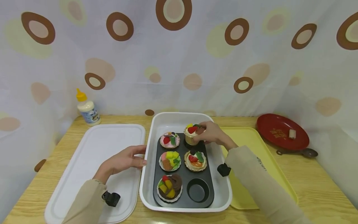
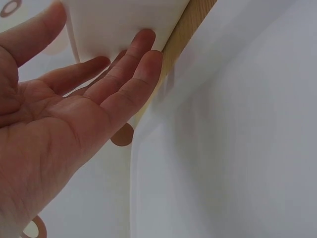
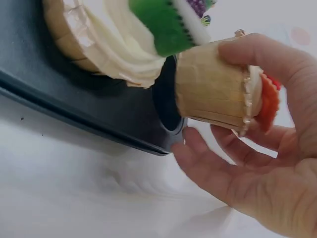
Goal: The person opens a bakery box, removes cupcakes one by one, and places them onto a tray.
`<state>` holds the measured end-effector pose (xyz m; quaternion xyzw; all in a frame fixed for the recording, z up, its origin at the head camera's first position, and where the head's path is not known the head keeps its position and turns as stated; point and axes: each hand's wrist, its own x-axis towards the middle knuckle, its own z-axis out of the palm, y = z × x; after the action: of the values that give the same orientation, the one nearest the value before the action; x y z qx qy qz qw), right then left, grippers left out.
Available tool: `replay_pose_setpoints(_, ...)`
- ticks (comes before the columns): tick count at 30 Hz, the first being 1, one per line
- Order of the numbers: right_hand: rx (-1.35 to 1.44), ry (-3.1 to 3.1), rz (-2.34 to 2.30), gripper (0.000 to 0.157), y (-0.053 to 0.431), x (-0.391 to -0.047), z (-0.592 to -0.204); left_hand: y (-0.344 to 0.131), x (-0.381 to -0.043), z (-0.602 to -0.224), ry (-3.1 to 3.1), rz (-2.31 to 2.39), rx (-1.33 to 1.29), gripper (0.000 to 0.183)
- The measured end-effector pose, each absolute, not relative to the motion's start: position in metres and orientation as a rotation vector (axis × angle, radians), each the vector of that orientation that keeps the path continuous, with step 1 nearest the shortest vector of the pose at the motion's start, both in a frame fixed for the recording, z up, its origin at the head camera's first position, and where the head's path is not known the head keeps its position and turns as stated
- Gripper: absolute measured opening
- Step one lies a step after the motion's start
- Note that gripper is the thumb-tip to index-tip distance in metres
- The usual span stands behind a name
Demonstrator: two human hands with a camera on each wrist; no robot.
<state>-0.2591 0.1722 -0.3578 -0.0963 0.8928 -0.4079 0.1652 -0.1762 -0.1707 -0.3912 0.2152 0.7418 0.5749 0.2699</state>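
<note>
nearest the camera, the black muffin tin (image 1: 205,203) sits inside the white tub (image 1: 145,186), front-right cup bare, a chocolate cupcake (image 1: 170,187) beside it. left hand (image 1: 123,161) lies flat over the white tray (image 1: 92,155), fingers straight, tips touching the tub's left wall. further back, right hand (image 1: 213,133) has fingers and thumb curled round a strawberry-topped cupcake (image 1: 191,133), held just above the tin's back-right cup, tilted in the wrist view. beyond, a yellow tray (image 1: 251,140), a red plate (image 1: 279,132), a squeeze bottle (image 1: 87,108).
</note>
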Motion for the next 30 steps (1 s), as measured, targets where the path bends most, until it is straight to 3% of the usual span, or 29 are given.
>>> replay_pose_setpoints(7,-0.189,2.463,-1.267,0.078,0.176,-0.258,-0.348,-0.172,-0.176,-0.391,2.014,1.540,0.584,0.065)
replay_pose_setpoints(30,-0.143,2.578,-1.286,0.052,0.226,-0.254,-0.312,-0.172,-0.177,-0.394,2.018,1.551,0.589,0.066)
